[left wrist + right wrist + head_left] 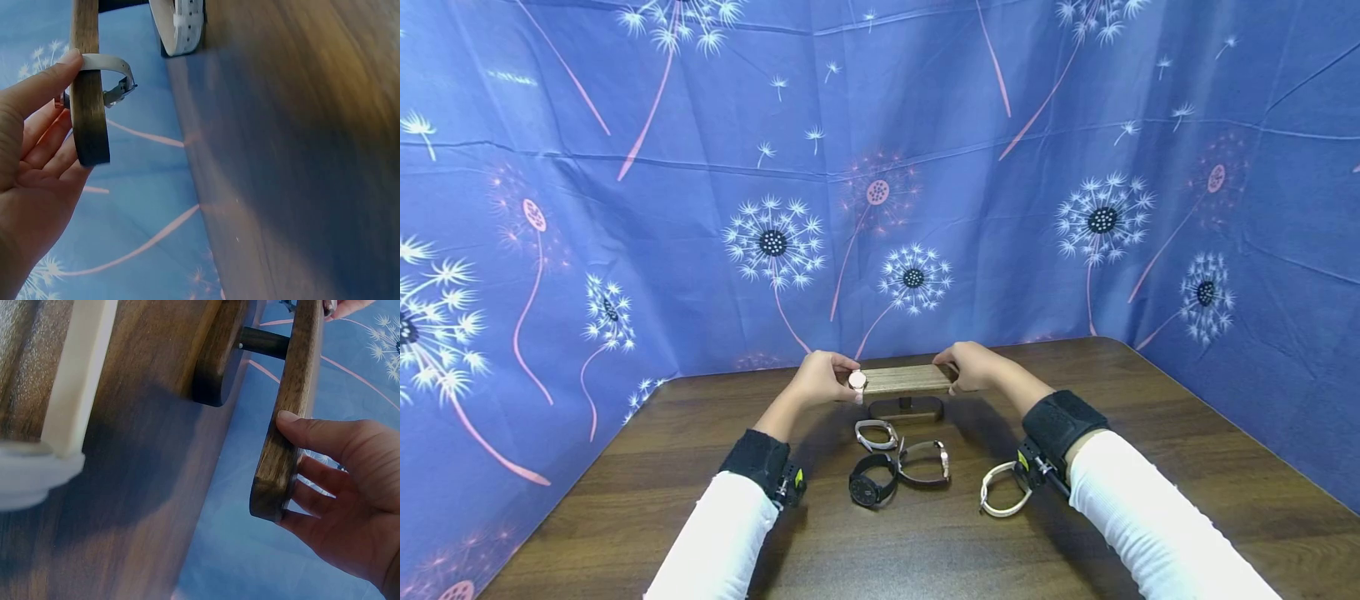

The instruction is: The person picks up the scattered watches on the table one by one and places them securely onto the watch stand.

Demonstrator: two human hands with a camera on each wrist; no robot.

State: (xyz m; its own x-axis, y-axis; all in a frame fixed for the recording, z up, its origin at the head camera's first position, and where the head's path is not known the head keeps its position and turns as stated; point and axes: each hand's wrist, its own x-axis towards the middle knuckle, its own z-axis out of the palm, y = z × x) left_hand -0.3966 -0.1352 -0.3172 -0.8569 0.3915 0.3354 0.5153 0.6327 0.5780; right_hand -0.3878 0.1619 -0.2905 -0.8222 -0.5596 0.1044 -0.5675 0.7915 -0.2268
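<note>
A watch display stand has a long wooden bar (pixel 910 379) on a short post above a dark rounded base (pixel 906 409). At the bar's left end hangs a watch with a pale round face (pixel 857 381), its white strap (pixel 107 63) buckled in a loop around the wood. My left hand (pixel 822 379) pinches watch and bar there, thumb on the strap at one edge and fingers at the opposite side. My right hand (pixel 976 367) grips the bar's other end, thumb on one edge, with fingers (pixel 315 494) behind it.
On the brown table (pixel 625 467) nearer me lie a white-strapped watch (pixel 876 436), a black watch (pixel 867 490) and a thin dark-strapped watch (pixel 925 479). A cream-strapped watch (pixel 1002 510) sits by my right wrist. A blue dandelion-print cloth (pixel 1000 217) hangs behind.
</note>
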